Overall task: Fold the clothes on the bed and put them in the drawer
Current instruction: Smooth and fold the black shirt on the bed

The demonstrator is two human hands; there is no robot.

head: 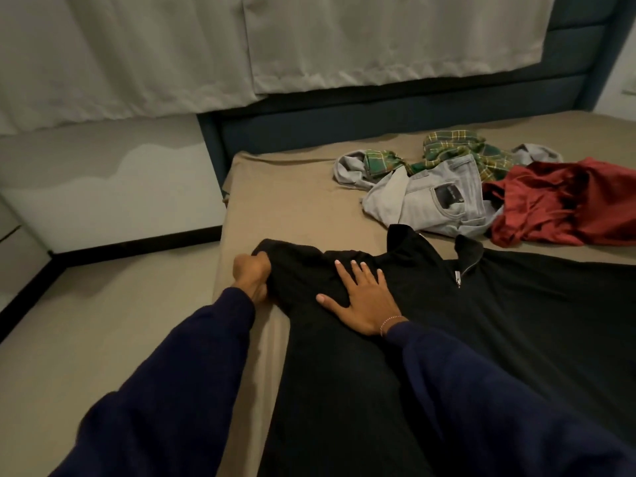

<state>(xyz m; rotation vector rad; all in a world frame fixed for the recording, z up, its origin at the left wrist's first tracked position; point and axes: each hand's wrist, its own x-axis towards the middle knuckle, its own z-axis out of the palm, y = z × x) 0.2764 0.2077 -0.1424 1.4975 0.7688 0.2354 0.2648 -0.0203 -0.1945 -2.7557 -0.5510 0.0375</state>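
Note:
A black zip-neck sweater (499, 321) lies spread flat on the tan bed (292, 201), collar pointing away from me. My left hand (253, 275) grips the bunched left shoulder and sleeve of the sweater near the bed's left edge. With fingers spread, my right hand (358, 301) presses flat on the sweater just left of the collar zipper. Behind the sweater lie grey jeans (423, 201), a green plaid shirt (457, 149) and a red garment (557, 201) in a loose pile. No drawer is in view.
A dark blue headboard (378, 122) runs along the far side of the bed. Pale curtains (241, 46) hang behind it. Beige floor (103, 321) lies to the left of the bed, bounded by a wall with a black skirting.

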